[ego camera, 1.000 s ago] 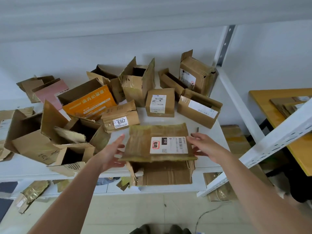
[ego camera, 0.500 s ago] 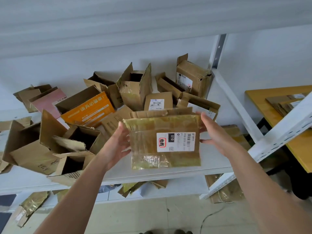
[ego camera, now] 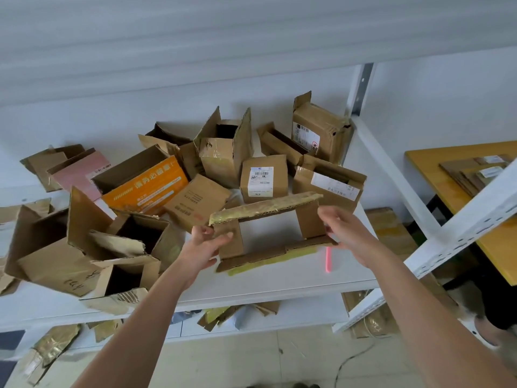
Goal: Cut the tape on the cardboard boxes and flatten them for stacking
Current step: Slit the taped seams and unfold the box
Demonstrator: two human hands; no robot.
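Note:
I hold a small brown cardboard box [ego camera: 265,208] above the white shelf [ego camera: 279,284], turned so I look straight through its open ends. Yellowish tape runs along its top and bottom edges. My left hand [ego camera: 205,243] grips the box's left wall, thumb inside and fingers outside. My right hand [ego camera: 342,229] grips the right wall the same way. A pink cutter [ego camera: 328,260] lies on the shelf just below the box's right corner.
Several opened and taped cardboard boxes crowd the shelf behind and to the left, among them an orange printed box [ego camera: 145,189]. A yellow table [ego camera: 447,175] with flattened cardboard [ego camera: 470,175] stands at the right behind a white rack beam [ego camera: 461,233]. Cardboard scraps lie below the shelf.
I lifted the box off the shelf's front edge and rotated it from label-side-up to open-end-toward-me. The pink cutter has come into sight beneath it.

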